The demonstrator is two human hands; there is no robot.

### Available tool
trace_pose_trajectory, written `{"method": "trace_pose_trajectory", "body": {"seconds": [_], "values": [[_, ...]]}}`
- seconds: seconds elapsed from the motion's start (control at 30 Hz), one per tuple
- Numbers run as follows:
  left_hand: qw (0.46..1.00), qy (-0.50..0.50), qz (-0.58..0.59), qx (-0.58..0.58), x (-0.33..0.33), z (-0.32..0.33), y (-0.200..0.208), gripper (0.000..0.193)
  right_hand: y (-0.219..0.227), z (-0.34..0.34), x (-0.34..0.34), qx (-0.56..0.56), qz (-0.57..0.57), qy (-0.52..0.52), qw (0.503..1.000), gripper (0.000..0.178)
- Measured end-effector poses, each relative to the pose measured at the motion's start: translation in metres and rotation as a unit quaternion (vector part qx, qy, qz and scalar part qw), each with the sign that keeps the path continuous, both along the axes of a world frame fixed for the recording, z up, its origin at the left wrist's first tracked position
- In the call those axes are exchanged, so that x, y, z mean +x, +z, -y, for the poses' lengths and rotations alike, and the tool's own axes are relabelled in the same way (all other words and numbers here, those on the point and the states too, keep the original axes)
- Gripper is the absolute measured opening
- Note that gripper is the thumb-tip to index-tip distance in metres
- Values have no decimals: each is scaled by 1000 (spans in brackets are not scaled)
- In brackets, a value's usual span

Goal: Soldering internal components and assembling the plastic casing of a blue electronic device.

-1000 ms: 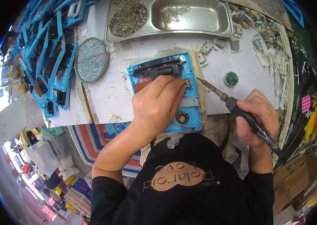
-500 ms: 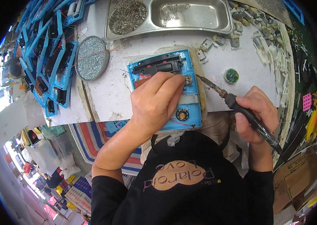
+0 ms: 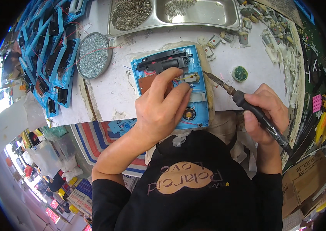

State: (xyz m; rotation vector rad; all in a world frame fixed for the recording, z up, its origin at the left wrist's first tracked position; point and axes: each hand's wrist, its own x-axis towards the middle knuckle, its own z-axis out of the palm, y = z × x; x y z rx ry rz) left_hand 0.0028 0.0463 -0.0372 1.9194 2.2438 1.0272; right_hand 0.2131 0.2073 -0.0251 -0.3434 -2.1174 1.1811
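In front of me lies a blue plastic housing [image 3: 204,98] with a black mechanism along its far side, a brown circuit board [image 3: 144,83], thin wires and a small round speaker [image 3: 189,113]. My left hand [image 3: 157,102] is over the housing, thumb and forefinger apart on either side of a small motor [image 3: 191,77] set in it. No object shows between these fingertips; the other fingers are partly hidden. My right hand [image 3: 267,111] grips a soldering iron [image 3: 259,115] by its black handle. The iron's tip points at the housing's right edge, near the motor.
A small round tub of green material [image 3: 239,74] stands right of the iron. Beyond lies a steel tray [image 3: 205,27] of springs, with loose motors [image 3: 244,38] beside it. Left are a grey dish of small metal parts [image 3: 93,56] and a pile of blue housings [image 3: 51,57].
My left thumb and forefinger have parted from a pinch, uncovering the motor. The soldering iron has stayed in my right hand, shifting only slightly.
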Motion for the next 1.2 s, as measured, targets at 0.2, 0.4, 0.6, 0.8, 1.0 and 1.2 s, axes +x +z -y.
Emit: {"method": "trace_pose_trajectory", "body": {"seconds": [0.2,0.4,0.6,0.8,1.0,1.2], "values": [[999,-29,-18,23,-7,-5,4,22,0,0,-1,2,-4,0,1000,26],[999,-21,-26,1,-4,-14,5,22,3,1,0,2,2,3,1000,25],[1000,-16,-21,-4,-2,-16,4,23,3,2,3,1,10,16,1000,26],[999,-24,-22,-4,-4,-16,5,23,0,4,1,21,-6,26,999,27],[999,-31,-27,-11,-5,-17,7,23,-3,6,-1,37,-14,31,999,27],[999,-41,-25,-21,-6,-17,8,24,-2,7,-3,43,-4,29,999,28]]}}
